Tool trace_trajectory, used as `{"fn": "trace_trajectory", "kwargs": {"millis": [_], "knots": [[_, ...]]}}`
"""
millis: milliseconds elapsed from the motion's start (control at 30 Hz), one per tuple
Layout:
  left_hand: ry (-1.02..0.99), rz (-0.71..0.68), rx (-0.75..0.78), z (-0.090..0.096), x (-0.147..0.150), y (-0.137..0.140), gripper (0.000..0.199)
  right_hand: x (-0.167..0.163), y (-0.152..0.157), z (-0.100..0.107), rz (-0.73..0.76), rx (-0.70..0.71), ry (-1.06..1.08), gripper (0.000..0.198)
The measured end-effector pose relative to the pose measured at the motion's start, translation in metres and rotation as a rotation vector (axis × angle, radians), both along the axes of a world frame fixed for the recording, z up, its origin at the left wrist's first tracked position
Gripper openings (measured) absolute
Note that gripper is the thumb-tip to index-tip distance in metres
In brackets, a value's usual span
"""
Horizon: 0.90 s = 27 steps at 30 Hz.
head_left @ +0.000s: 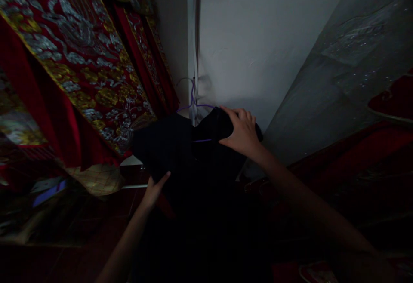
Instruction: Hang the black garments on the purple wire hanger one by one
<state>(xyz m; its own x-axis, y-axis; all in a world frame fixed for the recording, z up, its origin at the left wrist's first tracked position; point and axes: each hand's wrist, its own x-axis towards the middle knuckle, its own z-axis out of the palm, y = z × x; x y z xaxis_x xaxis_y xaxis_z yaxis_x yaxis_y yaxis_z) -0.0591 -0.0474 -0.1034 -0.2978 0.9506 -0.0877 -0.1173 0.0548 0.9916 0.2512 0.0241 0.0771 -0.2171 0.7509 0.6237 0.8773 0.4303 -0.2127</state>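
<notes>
A dark garment (176,147) hangs on a purple hanger (192,98), whose hook sits on a strip running up the wall. The hanger's bar shows inside the neck opening. My right hand (241,132) grips the garment at its right shoulder, thumb on the near side and fingers curled over the top. Lower on the left, my left hand (156,187) pinches the garment's side, with only the thumb and part of the hand in sight; its other fingers are behind the cloth. The lower part of the garment is lost in the dark.
A red cloth embroidered in silver and gold (97,59) hangs close on the left. The pale wall (258,38) stands ahead. Clear plastic sheeting (358,50) covers something at right. A checked cloth bundle (97,179) and a blue-violet flat item (48,193) lie lower left.
</notes>
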Motion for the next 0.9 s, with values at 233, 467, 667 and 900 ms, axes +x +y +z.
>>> {"fn": "trace_trajectory", "kwargs": {"millis": [233,467,667,900], "knots": [[0.072,-0.066,0.044,0.014,-0.006,-0.007,0.046,0.034,0.006,-0.002,-0.178,-0.013,0.145,0.106],[-0.206,-0.007,0.046,0.015,0.010,-0.001,0.051,0.007,0.033,0.012,-0.061,0.020,0.082,0.103],[-0.333,0.135,-0.046,0.004,0.023,-0.021,0.044,0.003,0.015,-0.021,0.061,0.075,0.127,0.102],[-0.541,0.238,-0.237,-0.009,0.044,-0.043,0.023,-0.006,-0.027,-0.076,0.150,0.119,0.526,0.056]]}}
